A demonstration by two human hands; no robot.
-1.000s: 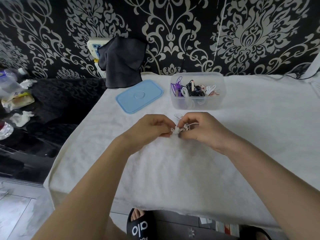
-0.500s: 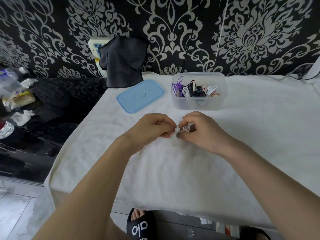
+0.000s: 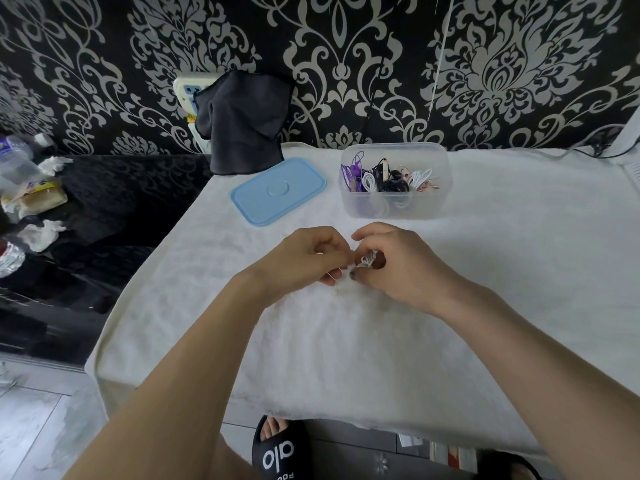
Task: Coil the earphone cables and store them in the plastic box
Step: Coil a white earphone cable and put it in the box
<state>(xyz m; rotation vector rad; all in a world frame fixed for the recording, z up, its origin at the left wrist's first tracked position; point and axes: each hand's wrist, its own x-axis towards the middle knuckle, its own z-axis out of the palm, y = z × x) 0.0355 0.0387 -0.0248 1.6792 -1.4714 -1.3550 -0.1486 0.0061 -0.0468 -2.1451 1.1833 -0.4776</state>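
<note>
One head-worn wide-angle view looks forward and down, seemingly close above the table (image 3: pixel 519 271).

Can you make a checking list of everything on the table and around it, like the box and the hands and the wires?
Surface: table under a white fluffy cloth.
Job's things: clear plastic box, open, coiled earphones inside; blue lid lies flat beside it.
Clutter: dark cloth hanging at the wall; tissues and wrappers on the black counter.
Grippers: left hand and right hand meet, pinching the white earphone cable.
Cables: small white bundle between fingertips; thin wires on the wall.
Surroundings: patterned wallpaper, tiled floor, black slipper.
</note>
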